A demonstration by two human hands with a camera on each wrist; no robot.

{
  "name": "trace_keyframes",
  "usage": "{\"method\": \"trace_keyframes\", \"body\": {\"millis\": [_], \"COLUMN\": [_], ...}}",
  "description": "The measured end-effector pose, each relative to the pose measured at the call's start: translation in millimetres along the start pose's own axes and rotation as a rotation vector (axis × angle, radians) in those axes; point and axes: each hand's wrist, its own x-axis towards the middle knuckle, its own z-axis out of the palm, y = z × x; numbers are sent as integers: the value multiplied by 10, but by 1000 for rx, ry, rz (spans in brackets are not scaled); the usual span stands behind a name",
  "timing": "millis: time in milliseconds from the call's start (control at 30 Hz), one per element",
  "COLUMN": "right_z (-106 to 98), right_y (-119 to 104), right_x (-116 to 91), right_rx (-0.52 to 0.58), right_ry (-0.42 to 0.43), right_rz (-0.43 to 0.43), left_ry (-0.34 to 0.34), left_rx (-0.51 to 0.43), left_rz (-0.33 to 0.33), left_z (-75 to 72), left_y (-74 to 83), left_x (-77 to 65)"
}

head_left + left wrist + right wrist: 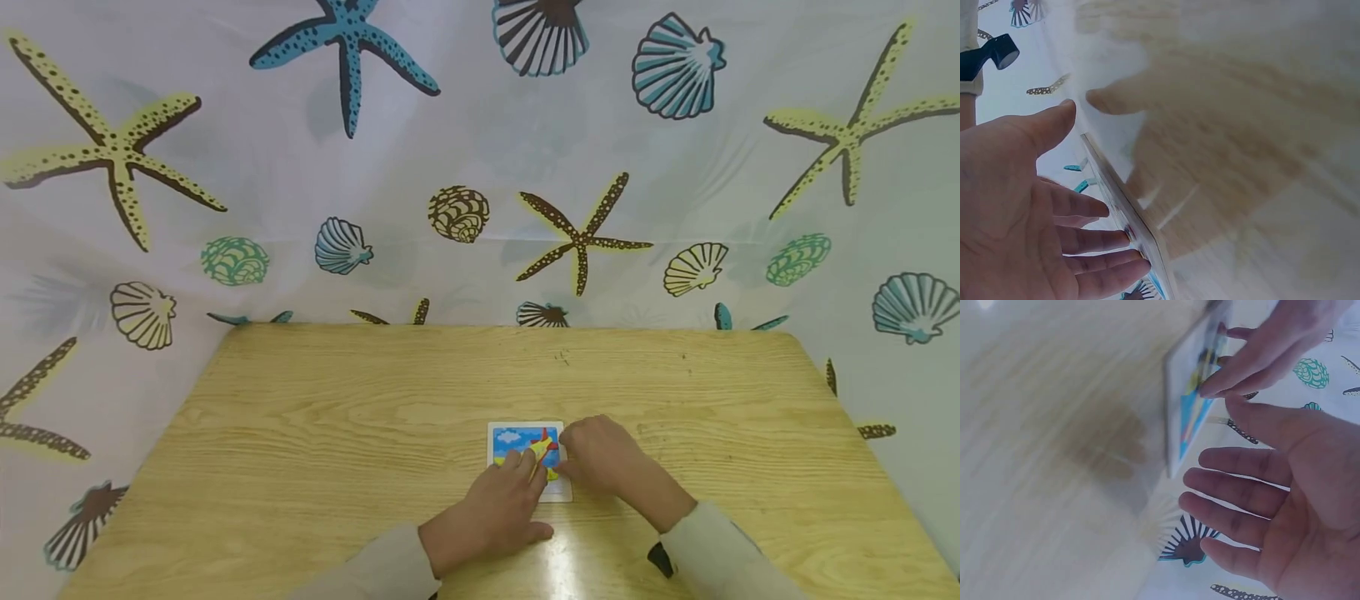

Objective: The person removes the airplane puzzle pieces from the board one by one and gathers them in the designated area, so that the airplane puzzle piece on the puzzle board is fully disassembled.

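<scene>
A small flat picture board (517,447) with a white border lies on the table, showing a yellow and red aeroplane on blue sky. My left hand (501,505) rests on its lower left part, fingertips on the picture and covering some of it. In the left wrist view, the fingers of that hand (1029,219) are fairly straight along the board's edge (1159,256). My right hand (604,457) is at the board's right edge. The right wrist view shows this hand (1291,494) with relaxed fingers and nothing in the palm; whether the thumb touches the board is unclear.
The board lies on a light wood-grain table (337,417). White cloth (420,133) printed with starfish and shells hangs behind the table and along both sides. A dark strap piece (660,559) shows by the right sleeve.
</scene>
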Motion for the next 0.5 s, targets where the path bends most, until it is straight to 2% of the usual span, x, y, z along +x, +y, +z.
{"method": "trace_keyframes", "body": {"millis": [233, 400, 500], "right_z": [-79, -94, -92], "right_y": [-80, -116, -127], "right_x": [173, 268, 333], "right_rx": [-19, -58, -40], "right_ry": [-5, -6, 0], "right_rz": [20, 6, 4], "left_ry": [-18, -6, -22], "left_rx": [-40, -1, 42], "left_rz": [0, 1, -3], "left_z": [15, -19, -28], "left_y": [12, 31, 36], "left_x": [8, 12, 10]}}
